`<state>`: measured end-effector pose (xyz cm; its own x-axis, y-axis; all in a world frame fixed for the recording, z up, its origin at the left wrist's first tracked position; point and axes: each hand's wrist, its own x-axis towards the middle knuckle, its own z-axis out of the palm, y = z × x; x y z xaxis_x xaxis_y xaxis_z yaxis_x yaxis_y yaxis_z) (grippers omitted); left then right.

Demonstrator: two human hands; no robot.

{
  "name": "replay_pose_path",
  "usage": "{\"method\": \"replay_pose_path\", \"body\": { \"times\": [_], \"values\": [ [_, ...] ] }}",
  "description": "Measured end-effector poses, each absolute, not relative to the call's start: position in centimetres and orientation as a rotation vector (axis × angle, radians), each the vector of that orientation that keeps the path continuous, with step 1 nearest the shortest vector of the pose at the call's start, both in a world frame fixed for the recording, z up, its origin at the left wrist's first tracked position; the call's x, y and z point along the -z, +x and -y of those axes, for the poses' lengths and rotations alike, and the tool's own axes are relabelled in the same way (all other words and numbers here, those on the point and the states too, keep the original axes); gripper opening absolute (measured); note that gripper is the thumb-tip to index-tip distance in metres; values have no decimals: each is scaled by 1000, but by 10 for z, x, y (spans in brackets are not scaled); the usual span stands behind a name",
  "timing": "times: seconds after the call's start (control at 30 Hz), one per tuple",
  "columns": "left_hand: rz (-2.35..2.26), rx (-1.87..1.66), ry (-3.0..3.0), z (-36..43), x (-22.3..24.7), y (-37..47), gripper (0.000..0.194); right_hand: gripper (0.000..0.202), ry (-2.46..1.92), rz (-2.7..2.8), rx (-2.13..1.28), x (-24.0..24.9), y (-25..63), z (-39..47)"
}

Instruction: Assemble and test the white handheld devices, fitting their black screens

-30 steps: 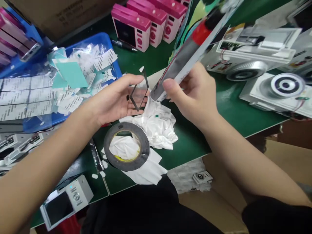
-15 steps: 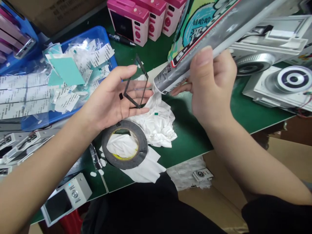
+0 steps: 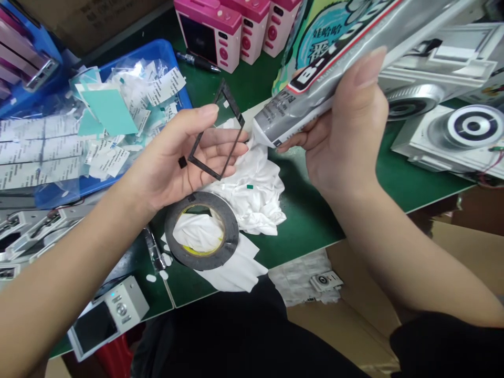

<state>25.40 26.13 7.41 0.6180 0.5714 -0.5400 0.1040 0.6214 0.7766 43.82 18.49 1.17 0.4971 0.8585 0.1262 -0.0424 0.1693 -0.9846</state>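
My left hand (image 3: 173, 152) is turned palm up and holds a thin black rectangular frame (image 3: 207, 170) between the thumb and the fingers. A small black square (image 3: 182, 162) sits on the palm. My right hand (image 3: 350, 131) is wrapped round a large silver tube of glue (image 3: 311, 97) with red and black print. Its lower end slants down to the left, close to the left fingertips; I cannot tell whether it touches the frame. Crumpled white cloth (image 3: 260, 194) lies under both hands. Just below the left hand is a black roll of tape (image 3: 228, 247).
A blue tray (image 3: 167, 55) of labels and plastic bags stands at left. Pink cameras (image 3: 230, 50) line the back, beside a pen (image 3: 199, 62). White camera bodies (image 3: 429, 142) are at right. A silver camera (image 3: 128, 304) lies at the front left edge of the green table (image 3: 311, 226).
The glue tube and my right hand have shifted slightly right, and the thumb has slid up along the tube. The black frame has tilted and sits slightly further left in my left hand.
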Motion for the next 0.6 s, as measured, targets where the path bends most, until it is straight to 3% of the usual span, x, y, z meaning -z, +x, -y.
{"method": "replay_pose_path", "body": {
  "times": [0.23,0.6],
  "values": [
    [-859,-294,858,-262,-74,249,39,79,-1142,803,-770,-3,442,-186],
    [-860,-365,904,-259,-79,246,31,84,-1132,833,-751,1,448,-190]
  ]
}}
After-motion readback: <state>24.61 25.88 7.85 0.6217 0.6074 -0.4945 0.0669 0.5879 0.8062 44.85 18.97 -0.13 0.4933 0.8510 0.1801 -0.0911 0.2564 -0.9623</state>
